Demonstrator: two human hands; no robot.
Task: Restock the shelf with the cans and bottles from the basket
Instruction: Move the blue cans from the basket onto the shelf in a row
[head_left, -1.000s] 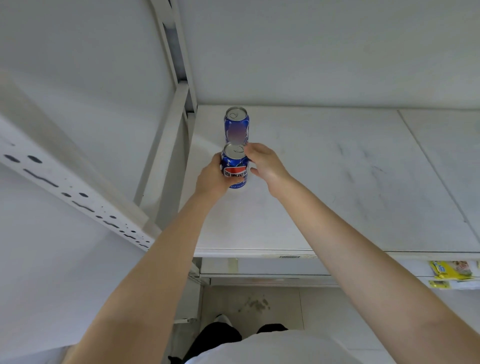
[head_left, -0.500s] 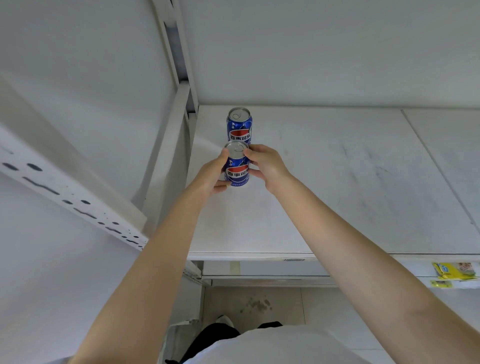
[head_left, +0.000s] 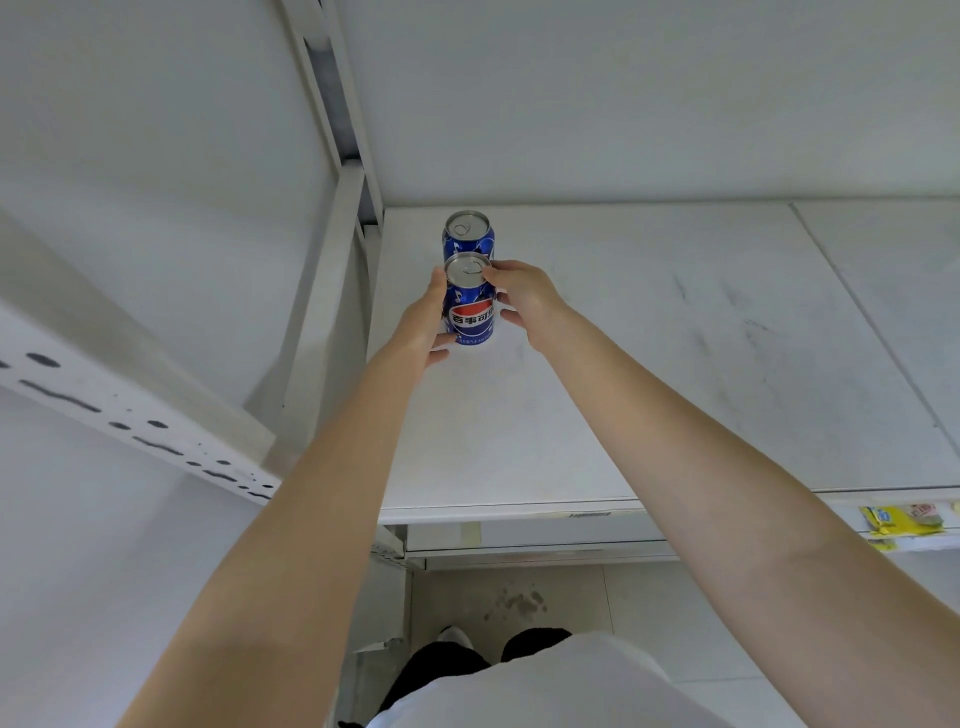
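Note:
Two blue cola cans stand upright in a line at the far left of the white shelf board (head_left: 649, 374). The rear can (head_left: 467, 236) is by the back wall and touches nothing but the shelf. The front can (head_left: 470, 312) stands just in front of it, logo facing me. My left hand (head_left: 428, 317) grips its left side and my right hand (head_left: 522, 299) holds its right side, fingers at the rim. The basket is out of view.
A white upright post (head_left: 332, 119) and perforated rail (head_left: 130, 415) border the shelf on the left. A lower shelf at the right edge holds yellow packets (head_left: 896, 519). Tiled floor (head_left: 519, 603) and my feet show below the shelf front.
The front can has turned, so its logo now faces me squarely. It sits closer to the rear can. Both hands stay on it.

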